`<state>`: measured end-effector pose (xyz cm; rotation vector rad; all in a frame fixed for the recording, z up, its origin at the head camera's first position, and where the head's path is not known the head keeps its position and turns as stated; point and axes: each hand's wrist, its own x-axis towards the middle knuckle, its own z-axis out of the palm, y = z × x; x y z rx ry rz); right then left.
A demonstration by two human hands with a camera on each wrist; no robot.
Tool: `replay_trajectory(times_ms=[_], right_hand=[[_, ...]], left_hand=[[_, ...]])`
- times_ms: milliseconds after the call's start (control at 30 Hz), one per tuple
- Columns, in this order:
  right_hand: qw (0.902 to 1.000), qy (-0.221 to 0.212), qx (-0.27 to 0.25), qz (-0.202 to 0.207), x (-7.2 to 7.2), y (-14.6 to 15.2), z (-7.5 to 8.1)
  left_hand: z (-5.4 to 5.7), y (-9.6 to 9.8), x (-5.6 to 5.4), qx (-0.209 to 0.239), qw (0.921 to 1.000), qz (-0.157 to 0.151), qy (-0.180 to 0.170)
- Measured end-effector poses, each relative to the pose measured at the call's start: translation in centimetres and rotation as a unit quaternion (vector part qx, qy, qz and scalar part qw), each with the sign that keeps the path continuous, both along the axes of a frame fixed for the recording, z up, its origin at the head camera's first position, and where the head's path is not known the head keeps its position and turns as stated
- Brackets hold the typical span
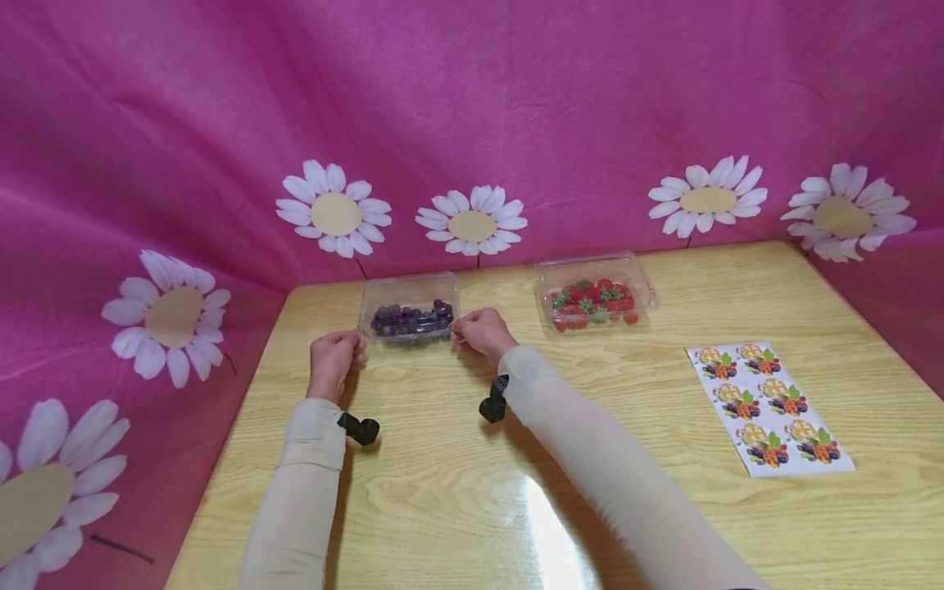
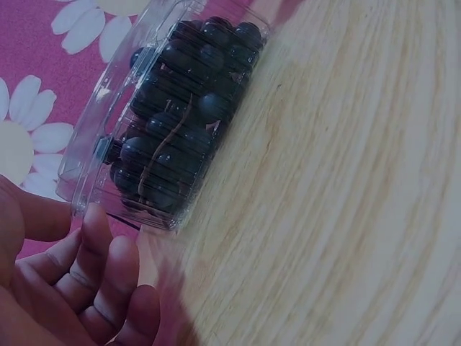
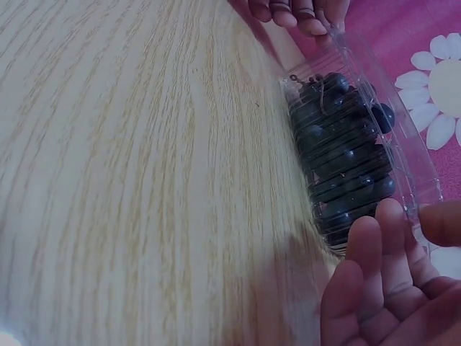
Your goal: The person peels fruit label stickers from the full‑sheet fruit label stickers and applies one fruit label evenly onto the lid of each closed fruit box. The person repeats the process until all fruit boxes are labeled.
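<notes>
A clear plastic clamshell box (image 1: 391, 287) of dark grapes (image 1: 408, 321) stands at the back left of the table. My left hand (image 1: 334, 360) pinches its near left corner at the rim between thumb and fingertip. At the opposite end, my right hand (image 1: 483, 332) pinches the rim likewise. The left wrist view shows the dark grapes (image 2: 176, 115) and a brown stem through the ribbed wall, with the left thumb and index finger on the lid edge. In the right wrist view, the right hand (image 3: 396, 288) has its thumb and index finger at the box's edge.
Another clear box (image 1: 649, 299), with red strawberries (image 1: 593, 303), stands at the back right. A white sheet of fruit stickers (image 1: 770, 410) lies on the wooden table (image 1: 428, 508) at the right. Pink flowered cloth (image 1: 590, 106) hangs behind and at the sides.
</notes>
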<state>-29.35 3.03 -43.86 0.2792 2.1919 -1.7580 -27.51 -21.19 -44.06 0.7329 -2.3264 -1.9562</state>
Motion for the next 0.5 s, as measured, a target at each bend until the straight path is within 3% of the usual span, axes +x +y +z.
replay_trajectory(times_ms=[500], right_hand=[[0.9999,-0.004,-0.015,0.005,0.23,0.07,0.09]], left_hand=[[-0.05,0.06,0.11,0.016,0.9998,0.001,0.014]])
